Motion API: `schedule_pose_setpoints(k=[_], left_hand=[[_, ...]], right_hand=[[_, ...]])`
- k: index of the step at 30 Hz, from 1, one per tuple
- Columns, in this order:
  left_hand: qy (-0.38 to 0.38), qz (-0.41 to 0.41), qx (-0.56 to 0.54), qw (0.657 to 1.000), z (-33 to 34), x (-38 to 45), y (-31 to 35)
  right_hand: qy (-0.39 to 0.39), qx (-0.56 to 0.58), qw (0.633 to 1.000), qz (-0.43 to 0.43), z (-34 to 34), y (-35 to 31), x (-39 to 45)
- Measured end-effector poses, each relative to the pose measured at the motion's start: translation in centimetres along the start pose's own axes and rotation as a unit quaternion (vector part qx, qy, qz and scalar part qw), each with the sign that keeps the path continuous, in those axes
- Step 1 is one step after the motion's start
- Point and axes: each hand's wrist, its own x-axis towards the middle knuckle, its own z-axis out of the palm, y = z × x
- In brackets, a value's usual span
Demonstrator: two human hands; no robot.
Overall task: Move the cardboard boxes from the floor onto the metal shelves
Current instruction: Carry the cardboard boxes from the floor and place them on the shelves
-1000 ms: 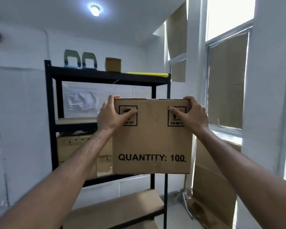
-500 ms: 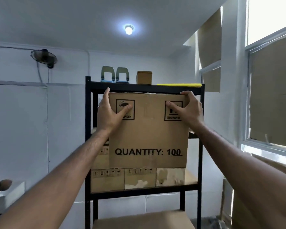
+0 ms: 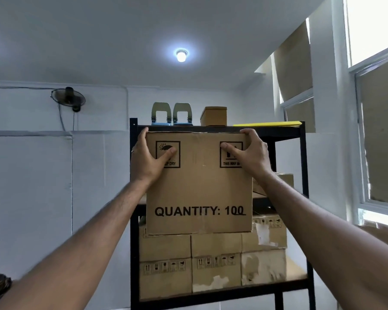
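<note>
I hold a brown cardboard box (image 3: 198,189) printed "QUANTITY: 100" up in front of the black metal shelf unit (image 3: 304,166). My left hand (image 3: 147,159) grips its upper left corner and my right hand (image 3: 251,153) grips its upper right corner, thumbs on the front face. The box's top edge is level with the underside of the top shelf, and its body covers the upper shelf opening. Whether it rests on a shelf board is hidden. Several stacked cardboard boxes (image 3: 213,265) fill the shelf below.
On the top shelf stand two hole punches (image 3: 171,114), a small brown box (image 3: 213,116) and a yellow sheet (image 3: 267,124). Another box (image 3: 285,180) sits at the right of the upper shelf. A wall fan (image 3: 68,100) hangs left; windows (image 3: 379,135) covered with cardboard are right.
The box has gone from beside the shelf to directly in front of it and higher, its top now at the top shelf's edge. My view has turned left and closer to the shelf.
</note>
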Motion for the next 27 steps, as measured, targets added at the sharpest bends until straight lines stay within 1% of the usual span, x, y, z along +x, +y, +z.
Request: schedule_pose_setpoints(k=[7,9,12,16,20,24,27], left_hand=[[0.002,-0.006,0.033,0.999,0.9,1.7,-5.2],[0.001,-0.008,0.041,0.999,1.3,2.2,-6.1],[-0.007,-0.001,0.057,0.998,2.2,3.0,-7.2],[-0.021,0.009,0.089,0.996,3.3,3.0,-8.6],[-0.047,0.035,0.146,0.988,5.0,2.3,-10.0],[-0.047,0.036,0.220,0.974,6.4,2.1,-11.3],[-0.063,0.047,0.275,0.958,7.4,2.0,-12.5]], right_hand=[[-0.010,0.028,0.999,0.020,6.2,1.3,0.8],[-0.011,0.033,0.999,0.010,7.6,1.6,0.8],[-0.035,0.033,0.999,-0.016,9.1,2.3,1.0],[-0.031,0.037,0.999,-0.022,10.7,3.3,1.5],[-0.035,0.042,0.998,-0.008,12.7,4.2,1.2],[-0.076,0.019,0.997,0.027,14.3,5.4,0.6],[-0.114,0.015,0.993,0.031,15.3,6.0,0.5]])
